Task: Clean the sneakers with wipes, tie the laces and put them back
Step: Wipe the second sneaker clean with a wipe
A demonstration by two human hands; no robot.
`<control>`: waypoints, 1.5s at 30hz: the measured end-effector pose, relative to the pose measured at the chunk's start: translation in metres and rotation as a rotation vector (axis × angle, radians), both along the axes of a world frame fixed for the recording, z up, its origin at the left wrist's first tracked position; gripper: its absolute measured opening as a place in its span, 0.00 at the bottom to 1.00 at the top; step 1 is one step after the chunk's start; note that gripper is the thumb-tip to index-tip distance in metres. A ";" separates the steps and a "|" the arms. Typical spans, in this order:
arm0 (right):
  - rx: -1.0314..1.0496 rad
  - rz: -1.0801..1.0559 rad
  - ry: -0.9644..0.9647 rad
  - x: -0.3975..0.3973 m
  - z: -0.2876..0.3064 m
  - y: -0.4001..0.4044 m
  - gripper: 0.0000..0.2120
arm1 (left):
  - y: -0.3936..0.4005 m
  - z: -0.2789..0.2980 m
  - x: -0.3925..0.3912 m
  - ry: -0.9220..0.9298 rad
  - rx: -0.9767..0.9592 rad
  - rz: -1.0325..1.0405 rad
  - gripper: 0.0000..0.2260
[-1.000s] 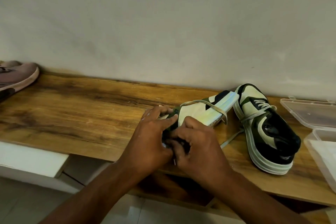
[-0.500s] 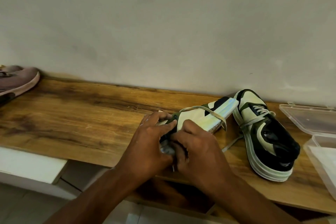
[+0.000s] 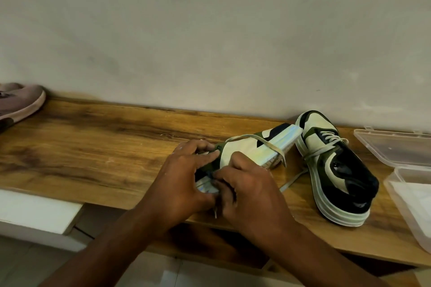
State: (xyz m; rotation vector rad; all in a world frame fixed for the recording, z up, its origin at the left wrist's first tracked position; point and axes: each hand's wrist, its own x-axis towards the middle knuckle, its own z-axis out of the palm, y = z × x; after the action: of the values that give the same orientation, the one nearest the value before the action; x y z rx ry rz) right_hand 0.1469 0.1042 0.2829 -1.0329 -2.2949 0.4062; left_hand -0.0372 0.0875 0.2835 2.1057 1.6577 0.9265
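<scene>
A cream, green and black sneaker (image 3: 256, 150) lies on its side on the wooden shelf (image 3: 98, 147), sole toward the right. My left hand (image 3: 184, 182) grips its near end, fingers curled over the upper. My right hand (image 3: 247, 191) is curled against the same end and pinches something small there; a lace tip pokes out below the hands. A loose cream lace (image 3: 263, 142) loops over the sneaker's side. The matching sneaker (image 3: 335, 170) stands upright to the right, its laces untied.
A pink shoe (image 3: 21, 102) sits at the shelf's far left. An open clear plastic box (image 3: 396, 149) with white wipes (image 3: 417, 196) inside lies at the right edge. A plain wall runs behind the shelf. A white ledge (image 3: 35, 212) juts out lower left.
Both hands stay on the sneaker's near end with only small finger shifts. The view has tilted slightly, so everything sits a little lower in frame.
</scene>
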 end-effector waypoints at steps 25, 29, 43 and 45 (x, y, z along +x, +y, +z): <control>0.097 -0.111 -0.107 0.035 0.008 0.024 0.08 | 0.004 -0.019 0.028 0.135 0.042 -0.033 0.28; 0.151 -0.219 -0.082 0.054 0.013 0.041 0.10 | -0.002 -0.022 0.030 0.111 0.062 -0.025 0.25; 0.198 -0.171 0.011 0.058 -0.005 0.041 0.11 | -0.006 -0.029 0.033 0.092 0.128 -0.037 0.19; 0.225 -0.277 0.077 0.069 -0.001 0.055 0.10 | -0.006 -0.031 0.033 0.074 0.140 -0.036 0.17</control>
State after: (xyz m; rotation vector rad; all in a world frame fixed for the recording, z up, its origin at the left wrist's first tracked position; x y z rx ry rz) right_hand 0.2161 0.1589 0.2819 -1.1747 -2.0366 0.0720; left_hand -0.0038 0.0816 0.2526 2.2791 1.6281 0.9910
